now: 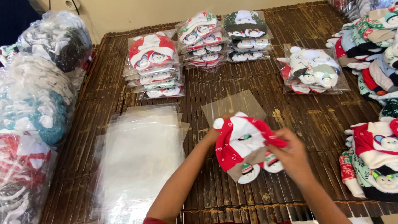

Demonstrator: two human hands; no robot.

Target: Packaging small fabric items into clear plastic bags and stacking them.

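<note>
Both my hands hold a bundle of red and white socks (242, 145) with penguin faces, low in the middle of the view. My left hand (213, 135) grips the bundle's left edge, mostly hidden behind it. My right hand (292, 155) pinches the bundle's right side from above. A single clear plastic bag (232, 105) lies flat on the mat just behind the socks. A stack of empty clear bags (139, 161) lies to the left of my left arm.
Stacks of bagged socks (153, 62) (203, 39) (246, 35) sit at the back of the dark woven mat (207, 182), one more bagged pack (313, 70) to the right. Loose socks (373, 58) pile at the right edge. Large filled plastic sacks (33, 108) stand left.
</note>
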